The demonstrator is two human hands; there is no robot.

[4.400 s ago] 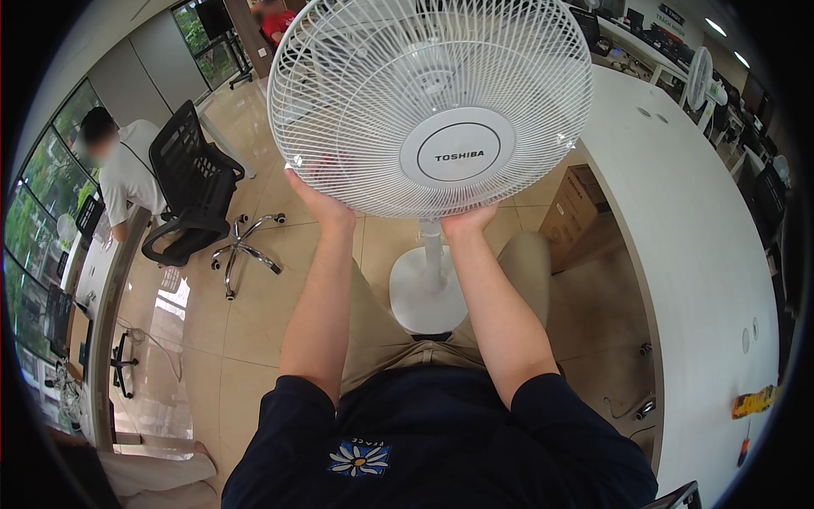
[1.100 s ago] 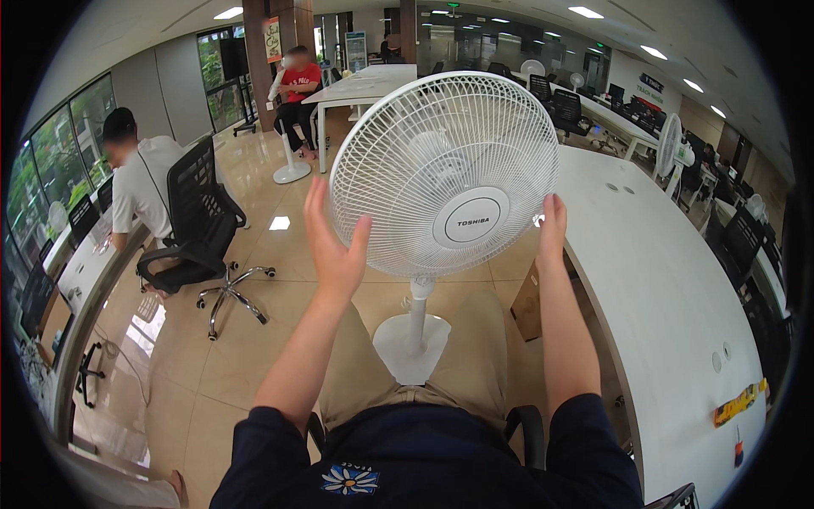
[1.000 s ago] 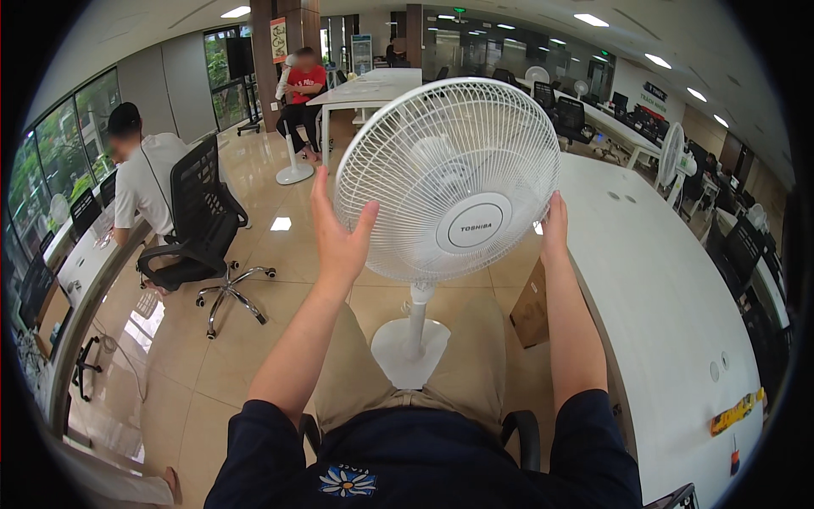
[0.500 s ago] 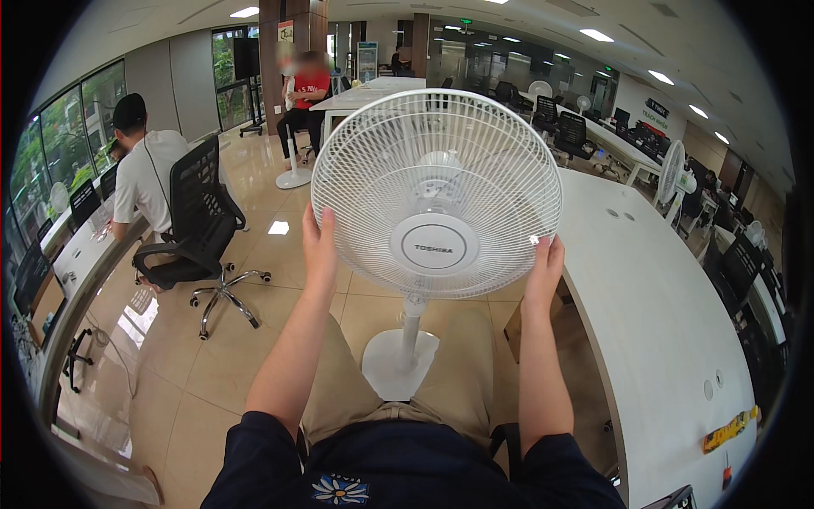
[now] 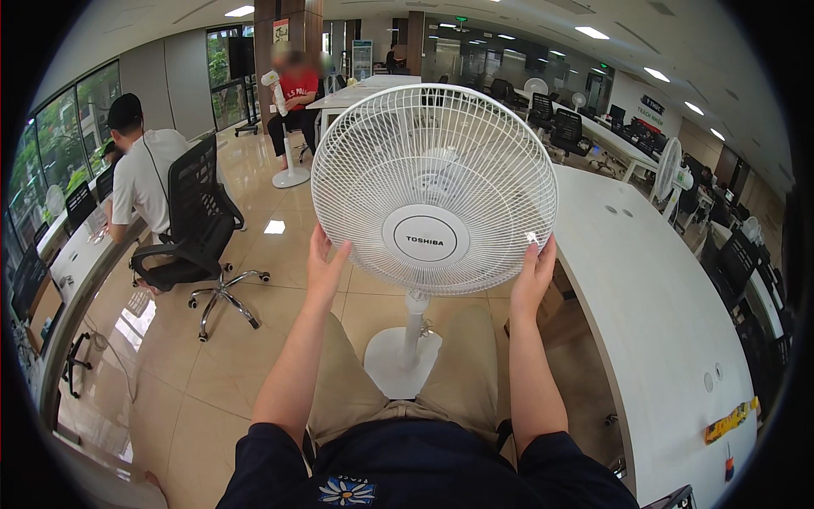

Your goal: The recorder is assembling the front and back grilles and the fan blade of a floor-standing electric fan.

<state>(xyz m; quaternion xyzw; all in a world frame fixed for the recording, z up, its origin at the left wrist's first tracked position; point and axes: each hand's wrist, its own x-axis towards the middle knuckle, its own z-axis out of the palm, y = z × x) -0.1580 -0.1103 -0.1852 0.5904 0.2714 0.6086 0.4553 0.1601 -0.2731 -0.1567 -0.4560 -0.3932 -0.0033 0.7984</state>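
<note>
A white pedestal fan [image 5: 424, 199] stands upright in front of me, its round wire cage facing me. Its white base [image 5: 398, 360] rests on the floor between my knees. My left hand [image 5: 326, 259] grips the cage rim at the lower left, thumb on the front wires. On the lower right of the rim, my right hand [image 5: 536, 263] holds the cage in the same way. The fingers behind the cage are partly hidden. Blades inside show only faintly through the wires.
A white curved desk [image 5: 653, 322] runs along my right, with a yellow tool package [image 5: 731, 422] and a screwdriver [image 5: 728, 465] on it. To the left stands a black office chair [image 5: 199, 220], near a seated person [image 5: 148, 170]. Another person in red [image 5: 298, 89] sits farther back.
My left hand has slid down along the cage rim, and my right hand has shifted slightly inward. The far person in red has moved a white fan part to a tilt.
</note>
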